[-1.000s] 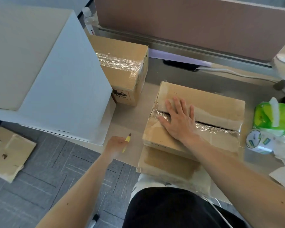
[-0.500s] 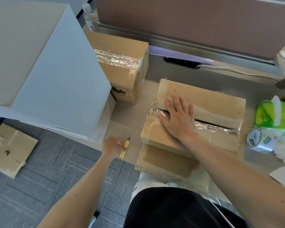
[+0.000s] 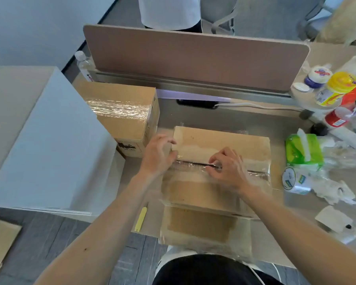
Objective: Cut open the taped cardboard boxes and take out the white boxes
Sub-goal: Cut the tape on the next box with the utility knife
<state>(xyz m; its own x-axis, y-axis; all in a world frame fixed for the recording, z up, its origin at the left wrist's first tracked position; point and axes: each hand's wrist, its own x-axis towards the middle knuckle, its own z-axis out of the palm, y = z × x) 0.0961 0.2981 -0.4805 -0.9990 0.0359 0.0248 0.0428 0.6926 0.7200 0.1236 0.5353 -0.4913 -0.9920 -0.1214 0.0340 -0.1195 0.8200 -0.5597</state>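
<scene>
A flat cardboard box (image 3: 230, 144) lies on the desk in front of me, its taped top seam slit into a dark gap (image 3: 193, 163). My left hand (image 3: 157, 155) grips the box's left end, thumb and fingers curled round the far flap's corner. My right hand (image 3: 227, 168) has its fingertips curled into the gap at the middle of the seam. The yellow cutter (image 3: 141, 219) lies alone near the desk's front edge. A second taped cardboard box (image 3: 123, 112) stands behind, to the left. No white box inside shows.
A big white box (image 3: 39, 138) fills the left. Flattened cardboard (image 3: 201, 223) sticks out under the cut box. Tissue pack (image 3: 303, 150), tape roll (image 3: 290, 178), bottles and wrappers crowd the right. A brown divider (image 3: 193, 56) closes the back, with a person standing behind it.
My left hand has let go of the yellow cutter, now lying on the desk, and moved up to the box's left end. My right hand went from flat on the lid to fingertips in the seam.
</scene>
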